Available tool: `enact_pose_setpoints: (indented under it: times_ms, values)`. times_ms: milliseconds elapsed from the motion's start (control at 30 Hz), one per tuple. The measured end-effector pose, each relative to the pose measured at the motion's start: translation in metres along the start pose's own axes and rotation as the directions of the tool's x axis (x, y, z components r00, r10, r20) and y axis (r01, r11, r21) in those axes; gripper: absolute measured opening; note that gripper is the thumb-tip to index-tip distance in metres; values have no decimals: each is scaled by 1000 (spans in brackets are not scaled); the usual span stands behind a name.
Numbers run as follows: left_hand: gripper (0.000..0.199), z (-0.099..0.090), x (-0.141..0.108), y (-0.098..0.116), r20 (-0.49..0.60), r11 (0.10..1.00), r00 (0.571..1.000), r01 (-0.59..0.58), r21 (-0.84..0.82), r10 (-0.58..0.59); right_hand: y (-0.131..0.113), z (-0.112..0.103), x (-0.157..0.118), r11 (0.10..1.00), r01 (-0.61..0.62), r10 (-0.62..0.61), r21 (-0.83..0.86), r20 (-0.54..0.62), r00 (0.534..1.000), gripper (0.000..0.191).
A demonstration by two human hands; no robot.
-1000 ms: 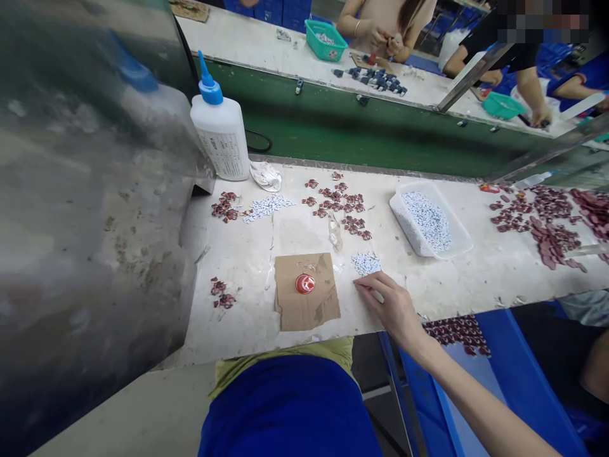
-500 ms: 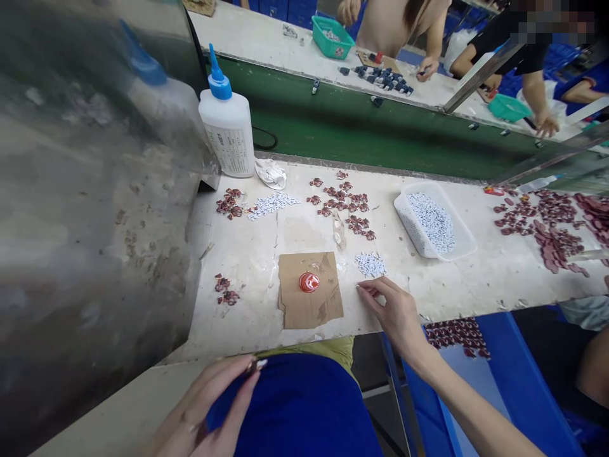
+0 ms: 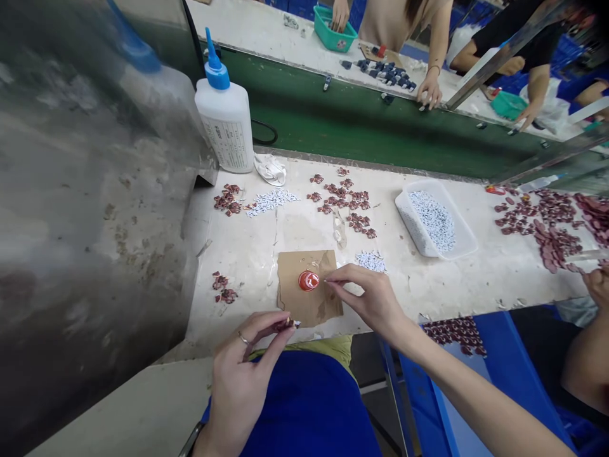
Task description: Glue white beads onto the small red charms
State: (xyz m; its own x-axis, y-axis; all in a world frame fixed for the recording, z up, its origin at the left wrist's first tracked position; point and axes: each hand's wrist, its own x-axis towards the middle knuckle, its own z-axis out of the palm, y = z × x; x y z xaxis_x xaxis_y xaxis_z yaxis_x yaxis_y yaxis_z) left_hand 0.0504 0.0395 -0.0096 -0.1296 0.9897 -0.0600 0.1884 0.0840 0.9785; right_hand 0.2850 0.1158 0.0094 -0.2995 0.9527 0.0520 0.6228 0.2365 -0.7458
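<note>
My left hand (image 3: 250, 362) pinches a small brown piece with a white bit (image 3: 292, 324) at its tip, above the near edge of the cardboard. My right hand (image 3: 366, 295) is closed in a pinch just right of a red cap (image 3: 309, 280); a tiny white piece (image 3: 326, 280) shows at its fingertips. The shiny cap rests on a square of brown cardboard (image 3: 304, 308). Beyond my right hand lies a small heap of white-and-blue bits (image 3: 371, 260). Brown pieces (image 3: 224, 289) sit in a little group to the left.
A white glue bottle (image 3: 226, 127) with a blue nozzle stands at the back left beside a crumpled white wad (image 3: 270, 169). More brown pieces (image 3: 345, 200) lie mid-table. A plastic tub (image 3: 464, 235) holds white bits. Co-workers' hands (image 3: 431, 89) are across the green divider (image 3: 323, 124).
My right hand has moved left from the heap of white bits to beside the red cap. My left hand has risen and come right with the brown piece, over the cardboard's edge.
</note>
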Motion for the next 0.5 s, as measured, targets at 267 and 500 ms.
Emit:
enact_pose_setpoints:
  times_ms: [267, 500]
  values:
    - [22, -7, -1, 1, 127, 978, 981, -162, 129, 146, -1, 6, 8, 990, 124, -122, -61, 33, 992, 15]
    - [29, -3, 4, -1, 38, 954, 970, -244, 174, 241, -4, 5, 5, 993, 120, -119, -16, 20, 993, 17]
